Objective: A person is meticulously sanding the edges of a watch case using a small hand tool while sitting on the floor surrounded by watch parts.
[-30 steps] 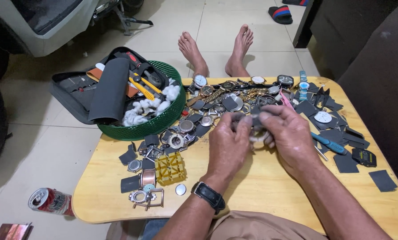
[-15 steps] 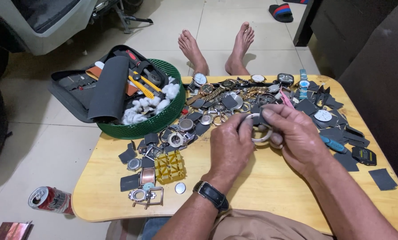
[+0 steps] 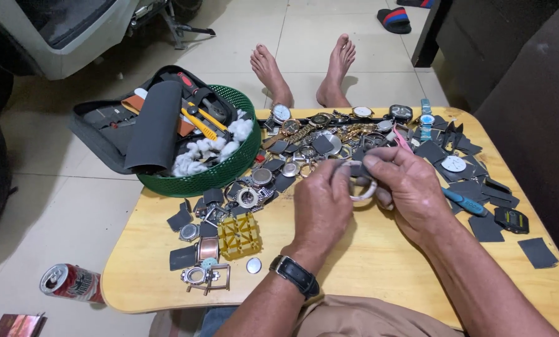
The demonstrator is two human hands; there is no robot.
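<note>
Both hands meet over the middle of the light wooden bench (image 3: 379, 262). The left hand (image 3: 322, 209), with a black wristwatch (image 3: 295, 274) on its wrist, and the right hand (image 3: 410, 187) together hold a small round silver watch case (image 3: 362, 189) just above the bench top. Each hand's grip is pinching the case: left fingers on its left side, right thumb and fingers pressed over its top and right edge. Behind the hands lies a heap of watches and dark watch parts (image 3: 329, 134). A green plastic basket (image 3: 220, 171) with tools and white cotton sits at the bench's left rear corner. A yellow plastic case holder (image 3: 238, 234) lies left of the left hand, a blue-handled tool (image 3: 463, 203) just right of the right hand.
</note>
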